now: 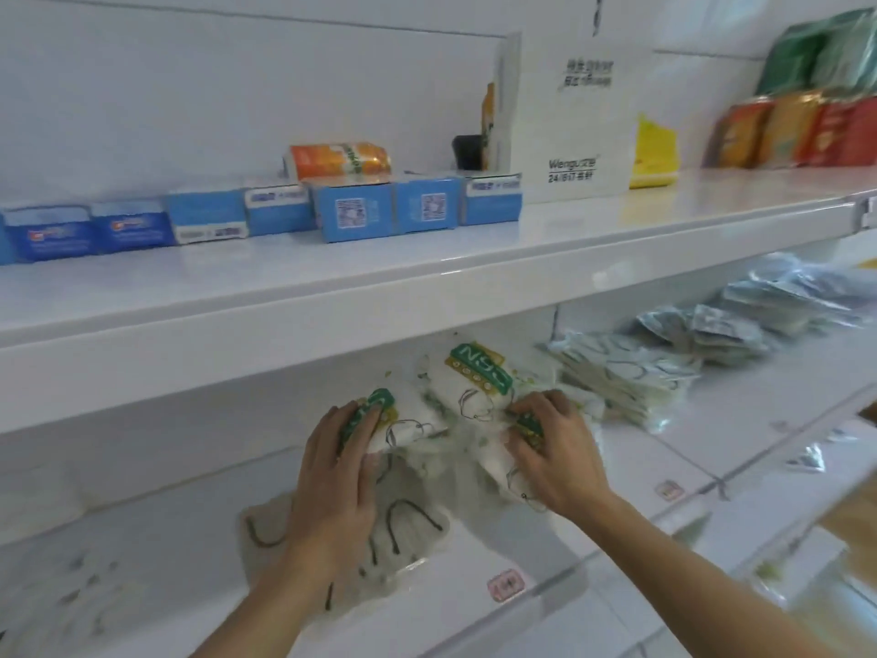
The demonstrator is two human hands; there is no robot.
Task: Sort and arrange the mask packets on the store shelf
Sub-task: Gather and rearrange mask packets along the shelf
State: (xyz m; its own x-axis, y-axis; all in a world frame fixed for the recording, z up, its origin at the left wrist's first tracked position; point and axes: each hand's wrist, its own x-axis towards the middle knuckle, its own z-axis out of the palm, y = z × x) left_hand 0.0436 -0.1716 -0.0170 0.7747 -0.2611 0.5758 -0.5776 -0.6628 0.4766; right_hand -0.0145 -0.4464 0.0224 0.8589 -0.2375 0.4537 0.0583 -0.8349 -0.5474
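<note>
On the lower white store shelf (593,472), below the upper shelf's front lip, a loose heap of white plastic mask packets with green N95 labels (479,387) lies between the two hands. Left hand (339,467): fingers curled over the green-labelled end of one packet at the heap's left side, grasping it. Right hand (553,451): fingers bent down onto the green end of another packet at the heap's right side; it appears to be gripping, though blur hides the thumb. One packet stands tilted between the hands, its long axis running from the shelf's front edge toward the back wall, label end rearmost. A flatter clear packet showing dark ear loops (403,529) lies under the left wrist, nearer the front edge.

Just beside the right hand, toward the shelf's right end, stands a neat stack of similar white packets (626,377); grey-blue foil packets (740,325) lie further right.

Judgement: the stack lies to the right of both grips, so the right hand is nearer for transfer. Packets need turning so their long axes match the stack before placing.
</note>
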